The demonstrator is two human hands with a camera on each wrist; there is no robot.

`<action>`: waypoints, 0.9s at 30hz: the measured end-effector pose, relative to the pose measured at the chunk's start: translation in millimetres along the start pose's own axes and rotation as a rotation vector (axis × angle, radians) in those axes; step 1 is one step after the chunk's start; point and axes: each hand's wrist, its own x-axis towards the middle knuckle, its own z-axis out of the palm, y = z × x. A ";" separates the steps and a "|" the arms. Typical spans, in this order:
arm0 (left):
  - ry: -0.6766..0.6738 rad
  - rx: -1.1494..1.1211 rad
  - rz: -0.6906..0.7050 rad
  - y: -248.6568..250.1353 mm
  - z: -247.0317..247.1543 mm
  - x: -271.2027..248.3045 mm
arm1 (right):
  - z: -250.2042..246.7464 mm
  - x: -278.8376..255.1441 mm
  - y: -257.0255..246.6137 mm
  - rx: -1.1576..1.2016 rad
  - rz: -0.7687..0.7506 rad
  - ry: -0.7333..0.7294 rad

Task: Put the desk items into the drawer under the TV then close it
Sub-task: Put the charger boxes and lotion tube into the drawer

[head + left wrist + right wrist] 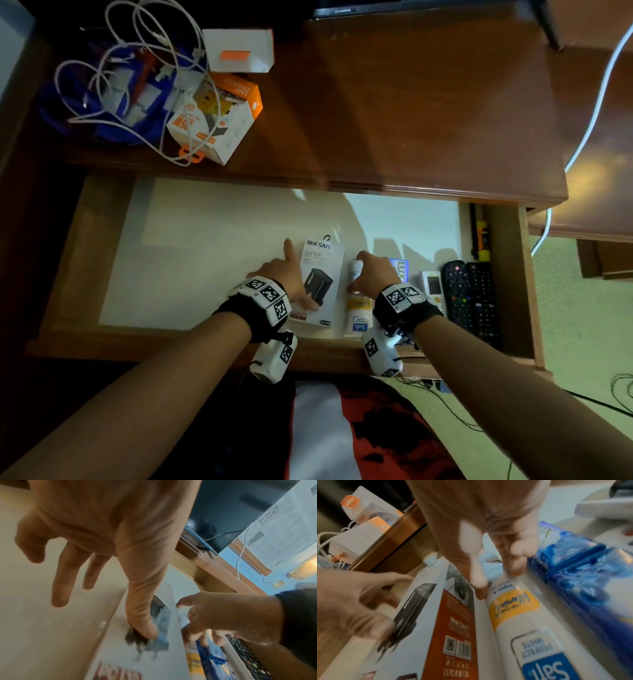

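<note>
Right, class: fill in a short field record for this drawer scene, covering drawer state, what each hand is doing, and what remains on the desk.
drawer: open
left hand: fingers spread, thumb pressing on charger box
right hand: fingers curled round lotion tube
also in drawer: blue packet, remotes
still on desk: orange-white boxes, white cables

head overhead, wrists close, sharing drawer (239, 219)
</note>
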 end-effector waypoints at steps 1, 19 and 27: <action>0.036 -0.009 0.011 1.2 -2.1 0.1 | -0.5 -1.2 0.8 -0.046 -0.009 0.005; 0.086 0.004 0.251 31.2 9.9 11.1 | -17.8 2.2 16.6 -0.449 -0.312 0.028; 0.075 -0.056 0.244 32.9 12.9 3.5 | -18.6 2.5 27.8 -0.328 -0.298 0.083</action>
